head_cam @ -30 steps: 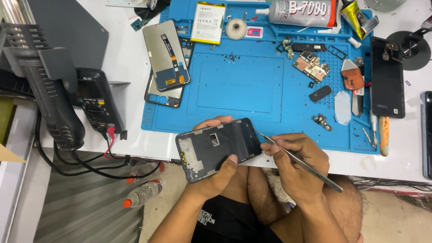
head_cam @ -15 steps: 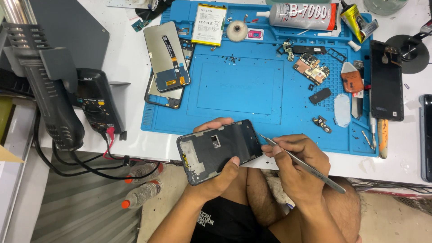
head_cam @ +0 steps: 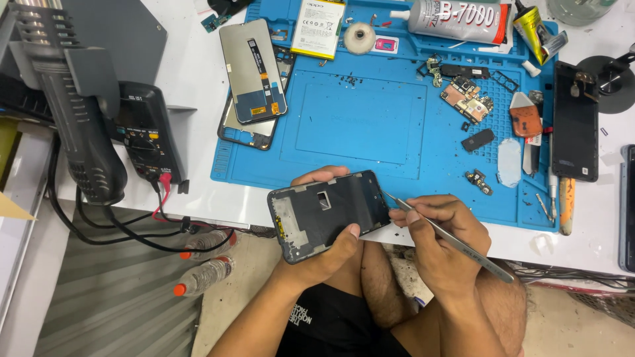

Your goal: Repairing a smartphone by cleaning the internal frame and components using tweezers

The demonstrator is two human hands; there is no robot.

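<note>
My left hand (head_cam: 324,254) holds a dark phone frame (head_cam: 329,215) with its inside facing up, just over the table's near edge. My right hand (head_cam: 440,241) grips metal tweezers (head_cam: 450,238), whose tips touch the frame's right end. On the blue work mat (head_cam: 360,122) behind lie a phone screen panel (head_cam: 253,71) with a flex cable, a white battery (head_cam: 319,28), a small circuit board (head_cam: 467,99) and loose small parts.
A grey hot-air tool (head_cam: 79,125) and a black multimeter (head_cam: 147,135) with cables stand at the left. A glue tube (head_cam: 456,20) lies at the mat's far edge, a black phone (head_cam: 574,122) at the right. Two plastic bottles (head_cam: 205,264) lie on the floor.
Both hands with the frame and tweezers have shifted slightly; the tweezers' tips stay at the frame's right end. Nothing on the mat has moved.
</note>
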